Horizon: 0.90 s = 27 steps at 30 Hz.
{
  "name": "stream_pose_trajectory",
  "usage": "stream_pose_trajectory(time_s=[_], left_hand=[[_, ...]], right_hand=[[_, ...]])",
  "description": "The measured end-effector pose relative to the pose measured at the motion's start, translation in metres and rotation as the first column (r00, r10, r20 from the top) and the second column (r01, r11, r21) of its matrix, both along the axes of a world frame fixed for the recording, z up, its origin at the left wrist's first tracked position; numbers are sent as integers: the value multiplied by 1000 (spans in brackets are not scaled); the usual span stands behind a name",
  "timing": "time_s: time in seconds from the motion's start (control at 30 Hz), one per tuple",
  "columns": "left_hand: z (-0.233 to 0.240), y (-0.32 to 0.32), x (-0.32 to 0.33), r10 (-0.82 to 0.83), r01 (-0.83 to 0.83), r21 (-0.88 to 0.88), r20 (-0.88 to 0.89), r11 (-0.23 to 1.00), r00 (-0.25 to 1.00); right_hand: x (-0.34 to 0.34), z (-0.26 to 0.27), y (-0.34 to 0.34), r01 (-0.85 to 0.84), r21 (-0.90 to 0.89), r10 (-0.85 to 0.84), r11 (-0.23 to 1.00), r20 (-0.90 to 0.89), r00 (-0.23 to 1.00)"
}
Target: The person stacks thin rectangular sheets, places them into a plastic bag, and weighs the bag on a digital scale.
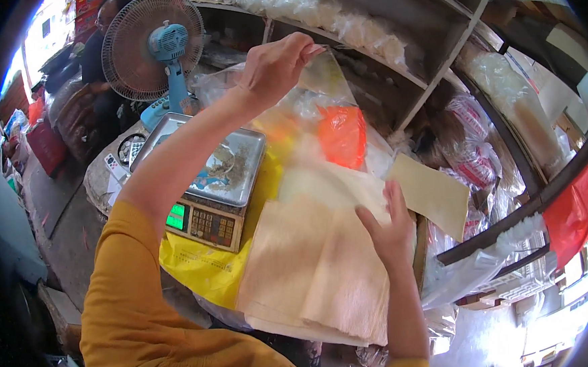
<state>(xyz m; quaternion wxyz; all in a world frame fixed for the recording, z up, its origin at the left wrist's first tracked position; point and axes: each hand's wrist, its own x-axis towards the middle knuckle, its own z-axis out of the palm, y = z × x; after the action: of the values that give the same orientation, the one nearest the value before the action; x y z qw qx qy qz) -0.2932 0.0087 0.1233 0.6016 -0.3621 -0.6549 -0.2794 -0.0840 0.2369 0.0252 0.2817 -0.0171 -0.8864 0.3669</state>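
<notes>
My left hand (279, 66) is raised over the far side of the table, fingertips pinched on the corner of a thin translucent sheet (324, 75). The sheet hangs from them; its lower part is blurred. My right hand (392, 223) holds nothing, thumb and fingers apart, over the right edge of a stack of tan paper sheets (314, 268). Beyond the stack lies a crumpled orange plastic bag (342, 136). Under my left forearm, a digital scale (210, 221) with a lit green display bears a metal tray (249, 151) with dry, crumbly bits in it.
A blue electric fan (168, 40) stands behind the scale. Yellow plastic (205, 259) lies beneath the scale. A remote control (115, 165) rests on the left. Shelves with clear plastic bags (313, 10) rise behind; a tan card (431, 193) juts out at right. Another person (97, 54) is at upper left.
</notes>
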Motion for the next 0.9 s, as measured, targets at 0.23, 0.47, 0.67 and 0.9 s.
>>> stream_pose_trajectory(time_s=[0.23, 0.47, 0.67, 0.9], left_hand=[[43, -15, 83, -302, 290, -118, -102, 950, 948], [85, 4, 79, -258, 259, -3, 101, 966, 961], [47, 62, 49, -220, 262, -229, 194, 938, 956], [40, 60, 74, -20, 110, -278, 305, 954, 952]], right_hand=[[-41, 26, 24, 67, 186, -24, 980, -221, 975], [54, 23, 2, -397, -525, 548, 753, 166, 820], [111, 6, 6, -230, -768, 599, 597, 235, 766], [137, 26, 50, -33, -335, 159, 941, 357, 920]])
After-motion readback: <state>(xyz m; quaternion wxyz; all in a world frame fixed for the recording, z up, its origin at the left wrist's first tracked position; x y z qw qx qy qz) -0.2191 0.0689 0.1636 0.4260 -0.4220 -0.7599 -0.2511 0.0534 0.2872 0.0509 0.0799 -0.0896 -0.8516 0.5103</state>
